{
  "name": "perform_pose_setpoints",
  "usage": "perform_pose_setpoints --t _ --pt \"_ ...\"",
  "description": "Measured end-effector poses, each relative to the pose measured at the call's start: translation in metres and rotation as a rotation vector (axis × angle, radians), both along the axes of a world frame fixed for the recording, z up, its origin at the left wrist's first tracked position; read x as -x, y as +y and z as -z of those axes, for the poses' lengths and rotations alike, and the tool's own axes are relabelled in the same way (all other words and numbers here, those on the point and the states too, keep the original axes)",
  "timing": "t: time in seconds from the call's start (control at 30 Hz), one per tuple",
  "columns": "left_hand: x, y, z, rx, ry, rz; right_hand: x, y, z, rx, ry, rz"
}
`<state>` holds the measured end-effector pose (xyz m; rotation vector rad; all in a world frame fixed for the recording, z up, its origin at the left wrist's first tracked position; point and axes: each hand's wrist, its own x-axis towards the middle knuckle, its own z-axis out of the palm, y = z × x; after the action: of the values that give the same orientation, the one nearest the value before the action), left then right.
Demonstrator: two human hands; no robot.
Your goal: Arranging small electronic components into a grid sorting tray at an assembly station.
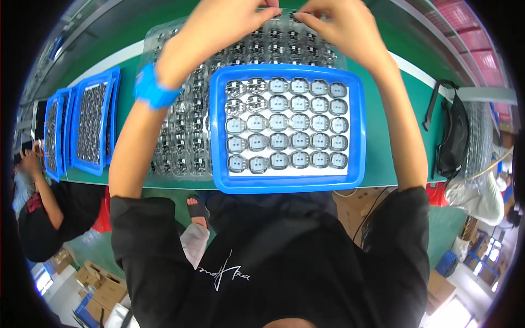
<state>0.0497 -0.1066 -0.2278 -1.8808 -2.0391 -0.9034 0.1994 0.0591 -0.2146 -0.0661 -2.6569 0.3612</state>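
Note:
Both my arms reach over a blue tray (216,142) to the far side of a clear plastic blister tray (194,177), which holds rows of small black-and-silver parts (182,143). My left hand (232,22), a blue band on its wrist, pinches at a small dark part by the blister tray's far edge. Just to its right, my right hand (345,27) closes thumb and finger on another small dark part (294,16). Inside the blue tray, rounded pale-grey pieces (299,123) stand in rows on a white sheet. Several at its far left corner look more silvery (256,103).
Blue trays of similar parts (93,123) stand on the green table (383,142) at the left, near another person (41,202). A black bag (454,131) lies at the right end. Cardboard boxes (104,292) sit on the floor behind, at left.

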Motion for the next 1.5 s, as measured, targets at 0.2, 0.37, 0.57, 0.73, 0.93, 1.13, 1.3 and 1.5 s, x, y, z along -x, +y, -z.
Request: perform_pose_setpoints --t 0.2,0.37,0.57,0.73,0.93,1.13,1.3,1.5 --pt "-0.058 -0.119 -0.021 0.068 -0.192 0.010 -0.075 -0.065 -0.009 0.289 -0.010 -0.352" --pt "-0.096 -0.151 0.007 0.130 -0.389 -0.018 -0.078 -0.091 0.013 0.299 -0.090 -0.391" --pt "-0.094 -0.149 0.023 0.120 -0.393 0.002 -0.071 -0.095 0.018 0.204 -0.093 -0.380" --pt "-0.093 -0.145 0.024 0.112 -0.387 0.017 -0.069 -0.097 0.018 0.144 -0.110 -0.361" --pt "-0.091 -0.144 0.024 0.128 -0.345 0.020 -0.069 -0.102 0.021 0.084 -0.153 -0.341" --pt "-0.098 -0.138 0.016 0.200 -0.211 0.017 -0.071 -0.105 0.019 -0.035 -0.181 -0.317" --pt "-0.086 -0.129 0.004 0.214 -0.193 0.080 -0.070 -0.100 0.017 -0.067 -0.110 -0.304" --pt "-0.023 -0.092 -0.002 0.040 -0.200 -0.062 -0.023 -0.047 -0.022 0.171 -0.083 -0.226"
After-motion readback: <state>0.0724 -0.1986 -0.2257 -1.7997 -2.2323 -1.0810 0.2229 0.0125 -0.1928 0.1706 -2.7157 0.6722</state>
